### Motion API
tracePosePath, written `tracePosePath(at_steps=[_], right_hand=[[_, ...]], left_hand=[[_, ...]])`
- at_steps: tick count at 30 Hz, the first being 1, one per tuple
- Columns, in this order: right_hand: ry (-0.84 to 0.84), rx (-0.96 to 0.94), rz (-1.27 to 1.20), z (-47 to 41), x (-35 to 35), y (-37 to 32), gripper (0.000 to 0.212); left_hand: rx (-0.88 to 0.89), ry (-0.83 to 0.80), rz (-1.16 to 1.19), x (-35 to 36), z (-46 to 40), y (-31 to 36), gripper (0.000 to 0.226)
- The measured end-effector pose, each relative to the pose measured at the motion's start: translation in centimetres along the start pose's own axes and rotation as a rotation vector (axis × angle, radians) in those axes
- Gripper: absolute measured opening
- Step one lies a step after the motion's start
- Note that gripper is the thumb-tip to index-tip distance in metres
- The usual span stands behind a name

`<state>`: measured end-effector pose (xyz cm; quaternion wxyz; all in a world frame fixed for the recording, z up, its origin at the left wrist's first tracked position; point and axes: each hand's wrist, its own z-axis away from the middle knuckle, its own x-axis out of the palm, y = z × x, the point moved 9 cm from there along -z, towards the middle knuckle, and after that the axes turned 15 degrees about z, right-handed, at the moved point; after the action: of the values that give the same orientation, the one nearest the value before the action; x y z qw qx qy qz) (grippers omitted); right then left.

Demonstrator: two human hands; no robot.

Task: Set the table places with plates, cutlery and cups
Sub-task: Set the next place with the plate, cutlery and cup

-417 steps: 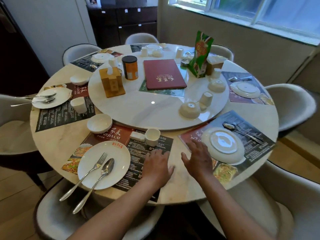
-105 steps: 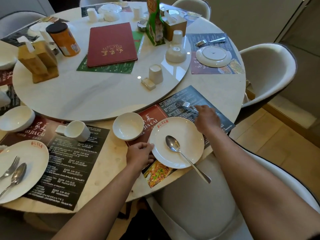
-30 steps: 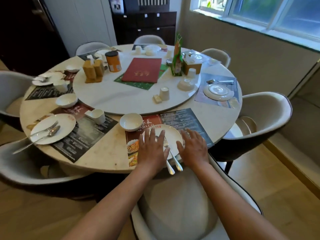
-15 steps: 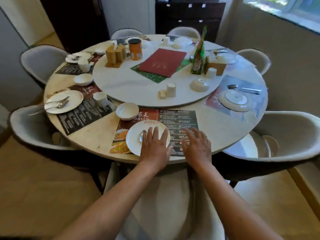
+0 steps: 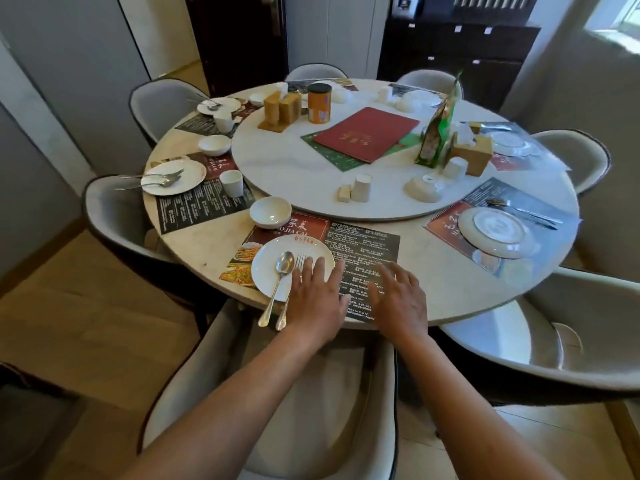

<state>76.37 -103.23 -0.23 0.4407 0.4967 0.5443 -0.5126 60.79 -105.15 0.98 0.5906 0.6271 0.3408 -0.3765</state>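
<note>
A white plate (image 5: pixel 266 258) sits on the placemat (image 5: pixel 363 244) nearest me, with a spoon (image 5: pixel 280 275) and a fork (image 5: pixel 292 282) lying side by side across it, handles over the table edge. My left hand (image 5: pixel 317 299) lies flat, fingers spread, on the plate's right rim. My right hand (image 5: pixel 398 299) rests flat and empty on the placemat. A white bowl (image 5: pixel 270 211) stands behind the plate. On the turntable (image 5: pixel 294 174), an upturned cup (image 5: pixel 361 188), a small block (image 5: pixel 344 194) and an upturned bowl (image 5: pixel 423 188) stand.
To the right, another placemat holds an upturned plate (image 5: pixel 497 232) and cutlery (image 5: pixel 523 211). At the left, a set place has plate (image 5: pixel 173 176), cup (image 5: pixel 231 182) and bowl (image 5: pixel 214 144). A red menu (image 5: pixel 367 133), orange tin (image 5: pixel 319 102) and green packet (image 5: pixel 438 133) stand on the turntable. Grey chairs (image 5: pixel 311 393) ring the table.
The view has swung left and pulled back. My left hand slid right toward the plate's rim, uncovering the spoon and fork. My right hand stays flat on the placemat.
</note>
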Motion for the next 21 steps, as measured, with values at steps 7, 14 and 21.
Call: tracePosePath(at_steps=[7,14,21], right_hand=[[-0.032,-0.056,-0.041,-1.5,0.7,2.7,0.050],[-0.017,-0.251,-0.034,-9.3,0.3,6.1,0.048],[-0.067,-0.383,0.010,-15.3,0.4,10.9,0.048]], left_hand=[[-0.034,0.006,0.017,1.6,-0.9,2.5,0.069],[-0.182,0.089,0.043,3.9,-7.0,5.4,0.069],[-0.306,0.182,0.084,5.2,-11.5,8.6,0.067]])
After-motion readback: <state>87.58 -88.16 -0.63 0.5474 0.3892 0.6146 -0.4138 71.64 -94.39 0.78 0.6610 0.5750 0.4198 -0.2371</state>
